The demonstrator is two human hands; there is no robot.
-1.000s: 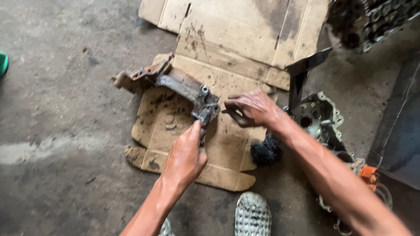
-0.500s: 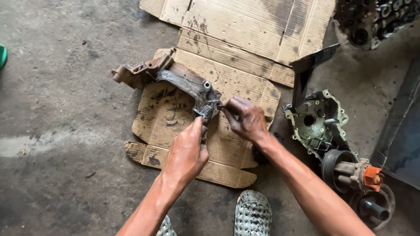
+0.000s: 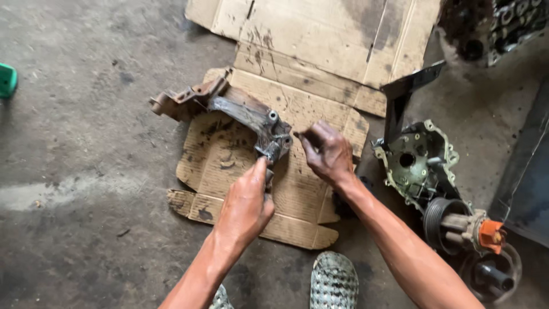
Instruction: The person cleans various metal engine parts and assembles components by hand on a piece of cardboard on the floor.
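Right hand (image 3: pixel 327 153) shifted nearer bracket (image 3: pixel 251 117), left hand (image 3: pixel 246 206) below, cardboard (image 3: pixel 229 154) edge close

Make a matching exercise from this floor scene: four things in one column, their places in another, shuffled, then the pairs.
1. metal bracket
2. green object
3. orange-capped part
4. sandal

A. far left edge, on concrete
B. bottom edge, between the arms
C. on the stained cardboard, at the left hand and right hand
D. right side, below the grey housing

Pairs: 1-C, 2-A, 3-D, 4-B
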